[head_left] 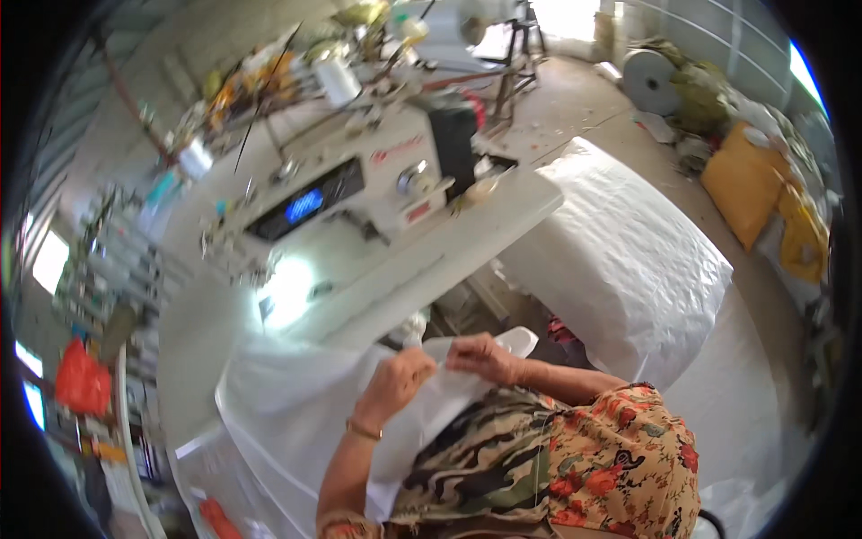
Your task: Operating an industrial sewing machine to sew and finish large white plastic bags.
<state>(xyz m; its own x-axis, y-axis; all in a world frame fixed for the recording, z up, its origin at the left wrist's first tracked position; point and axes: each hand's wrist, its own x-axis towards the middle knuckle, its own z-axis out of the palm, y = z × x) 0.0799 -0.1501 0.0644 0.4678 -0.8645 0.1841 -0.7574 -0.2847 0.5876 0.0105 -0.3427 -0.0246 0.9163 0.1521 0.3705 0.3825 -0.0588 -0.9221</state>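
Note:
A thin white sheet (296,404), woven or plastic by its look, lies across my lap and over the near edge of the sewing table. My left hand (397,382), with a bracelet at the wrist, pinches its upper edge. Close beside it, my right hand (485,357) pinches the same edge, fingertips almost meeting the left ones. Beyond both hands stands a white sewing machine (386,153) with a lit blue display. A bright lamp glows at its needle end, and the glare hides the needle.
To the right rests a stack of shiny white sheets (628,251). Orange-yellow sacks (750,184) and a large roll (651,81) line the right wall. White thread cones (337,81) stand behind the machine. At far left hangs a red plastic bag (83,377).

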